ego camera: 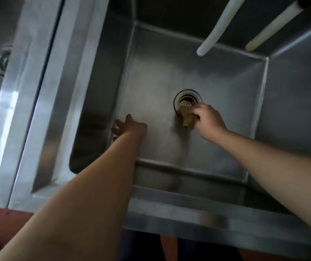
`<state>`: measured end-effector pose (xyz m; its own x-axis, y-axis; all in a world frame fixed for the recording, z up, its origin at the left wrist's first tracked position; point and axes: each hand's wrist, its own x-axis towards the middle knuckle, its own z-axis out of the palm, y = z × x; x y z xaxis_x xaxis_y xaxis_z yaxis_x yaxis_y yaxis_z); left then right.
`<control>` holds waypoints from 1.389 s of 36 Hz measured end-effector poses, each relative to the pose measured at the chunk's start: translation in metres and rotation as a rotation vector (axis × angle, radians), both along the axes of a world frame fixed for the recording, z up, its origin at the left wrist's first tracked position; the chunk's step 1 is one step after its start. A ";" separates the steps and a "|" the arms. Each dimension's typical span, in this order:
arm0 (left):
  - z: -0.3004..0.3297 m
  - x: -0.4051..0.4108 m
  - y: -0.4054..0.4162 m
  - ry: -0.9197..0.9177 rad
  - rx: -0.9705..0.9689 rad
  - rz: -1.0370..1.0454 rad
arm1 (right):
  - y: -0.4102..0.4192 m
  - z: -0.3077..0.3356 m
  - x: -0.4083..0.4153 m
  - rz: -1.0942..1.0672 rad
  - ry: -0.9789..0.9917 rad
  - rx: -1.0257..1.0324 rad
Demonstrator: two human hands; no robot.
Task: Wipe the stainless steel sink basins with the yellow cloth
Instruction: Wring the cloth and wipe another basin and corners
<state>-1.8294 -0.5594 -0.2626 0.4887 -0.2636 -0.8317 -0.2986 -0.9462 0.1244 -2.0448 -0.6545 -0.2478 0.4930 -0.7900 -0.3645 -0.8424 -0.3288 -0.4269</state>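
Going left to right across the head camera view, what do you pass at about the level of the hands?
Drain of the left basin → steel divider between the basins → left hand, open on the basin floor → yellow cloth at the drain → right hand gripping it → right basin wall.

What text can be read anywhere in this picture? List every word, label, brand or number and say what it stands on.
None: no word, label, brand or number shows anywhere.
The sink basin, its drain, the yellow cloth held in the right hand, the open left hand and the two white hoses are all unmarked.
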 end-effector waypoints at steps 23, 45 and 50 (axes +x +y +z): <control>0.262 -0.045 0.090 0.958 -0.687 -0.069 | 0.158 0.284 -0.073 -0.767 -1.180 0.779; 0.302 -0.172 0.143 0.373 -0.886 0.002 | 0.191 0.257 -0.168 -0.699 -0.746 0.356; 0.300 -0.197 0.148 0.334 -0.873 -0.122 | 0.191 0.246 -0.190 -0.339 -0.473 0.413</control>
<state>-2.0260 -0.4118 0.0375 0.1884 -0.8932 -0.4082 -0.2099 -0.4427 0.8718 -2.2350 -0.4638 -0.0019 0.4239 -0.7711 -0.4751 -0.5633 0.1863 -0.8050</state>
